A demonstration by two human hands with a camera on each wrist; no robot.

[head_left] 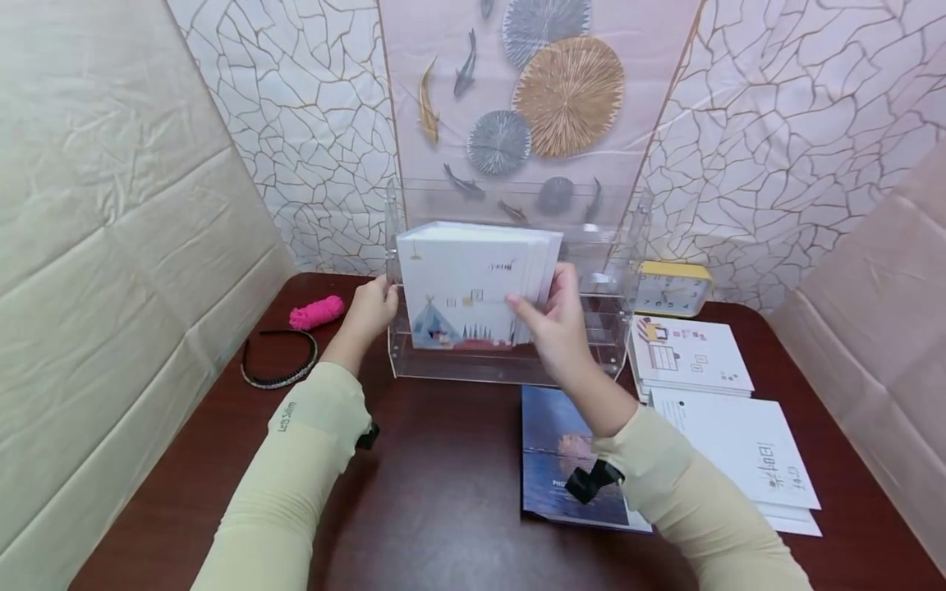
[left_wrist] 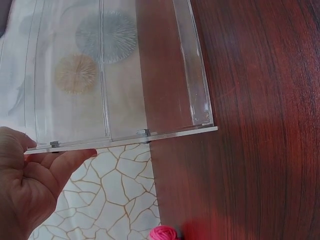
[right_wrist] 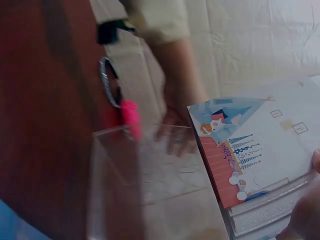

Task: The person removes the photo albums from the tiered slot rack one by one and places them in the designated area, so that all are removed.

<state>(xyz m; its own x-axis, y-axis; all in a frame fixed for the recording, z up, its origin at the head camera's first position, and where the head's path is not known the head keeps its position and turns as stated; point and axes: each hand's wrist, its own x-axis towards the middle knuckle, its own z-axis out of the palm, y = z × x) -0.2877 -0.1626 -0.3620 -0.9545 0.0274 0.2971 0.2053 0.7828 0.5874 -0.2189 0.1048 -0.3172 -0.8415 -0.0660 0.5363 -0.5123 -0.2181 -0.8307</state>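
A clear acrylic rack [head_left: 458,373] stands at the back of the table. My left hand [head_left: 374,308] pinches the edge of its left side panel, thumb and fingers on opposite faces, as the left wrist view shows at the panel [left_wrist: 125,142]. My right hand [head_left: 557,324] grips the right edge of a small stack of white albums [head_left: 451,279], its thumb across the front cover. The front cover has a blue tent drawing [right_wrist: 225,120]. In the head view the stack overlaps the rack, upright and slightly turned. The fingers behind the albums are hidden.
On the right lie a white book with a cartoon cover [head_left: 691,353], more white books [head_left: 746,451] and a yellow clock [head_left: 672,289]. A blue photo album [head_left: 547,460] lies below my right forearm. Pink yarn [head_left: 316,313] and a black headband [head_left: 277,382] are on the left.
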